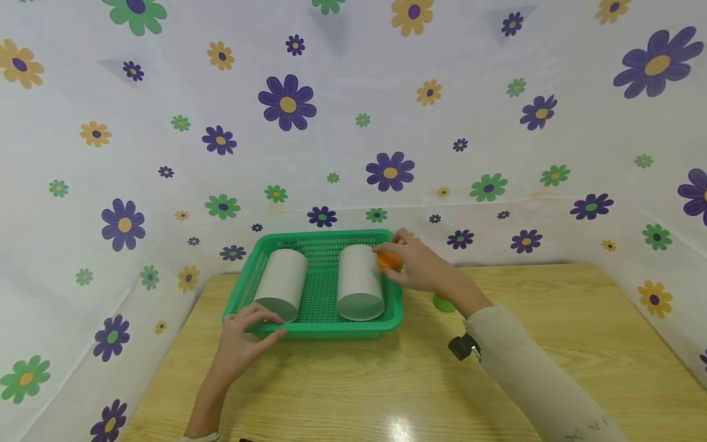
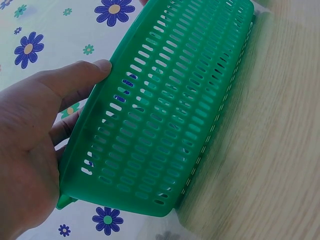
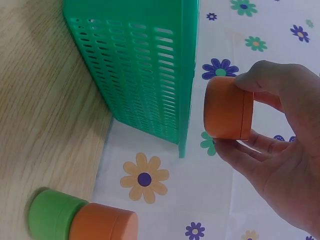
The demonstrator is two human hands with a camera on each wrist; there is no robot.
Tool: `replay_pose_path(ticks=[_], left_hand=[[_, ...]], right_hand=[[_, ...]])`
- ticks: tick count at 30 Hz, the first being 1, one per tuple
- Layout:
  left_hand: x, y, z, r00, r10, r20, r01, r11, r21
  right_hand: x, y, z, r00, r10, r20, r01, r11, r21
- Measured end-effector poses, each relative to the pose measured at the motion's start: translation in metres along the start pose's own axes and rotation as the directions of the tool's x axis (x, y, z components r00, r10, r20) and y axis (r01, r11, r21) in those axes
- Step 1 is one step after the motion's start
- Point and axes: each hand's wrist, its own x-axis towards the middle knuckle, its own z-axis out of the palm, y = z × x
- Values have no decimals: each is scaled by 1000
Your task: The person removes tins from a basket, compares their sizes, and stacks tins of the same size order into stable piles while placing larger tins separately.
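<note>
A green slotted basket (image 1: pixel 386 319) (image 2: pixel 165 115) (image 3: pixel 145 75) stands on the wooden table with two white cylinders (image 1: pixel 282 283) (image 1: pixel 359 282) lying in it. My left hand (image 1: pixel 248 331) (image 2: pixel 35 145) grips the basket's near left rim, thumb on the outer wall. My right hand (image 1: pixel 411 264) (image 3: pixel 280 150) pinches a small orange cup (image 1: pixel 389 259) (image 3: pixel 227 107) between thumb and fingers, just above the basket's right rim beside the right cylinder.
A green cup (image 1: pixel 444 302) (image 3: pixel 52 215) and another orange cup (image 3: pixel 105 225) lie on the table right of the basket, behind my right wrist. Flowered cloth (image 1: pixel 353 123) walls in the table on three sides. Bare wood (image 1: pixel 386 387) lies in front.
</note>
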Motion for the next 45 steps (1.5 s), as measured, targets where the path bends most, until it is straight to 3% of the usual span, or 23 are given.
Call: replay_pose_path(ticks=[14,23,39,45], left_hand=[[-2,-2,0,1000,5,-14,-5,1000,-3],[-5,-4,5,1000,5,-25,-5,1000,1],[-2,1,5,1000,17,-10,-17,1000,-12],[0,1,2,1000,28,-12,-28,1000,-4]], right_hand=[[-28,7,5,982,-49,-184,63,995,72],[-53,12,6,972,55,-230,-22,989,144],[-90,19,-5,896,115,-428,-32,980,195],[-97,23,-5,876,152,-458,-58,975,212]])
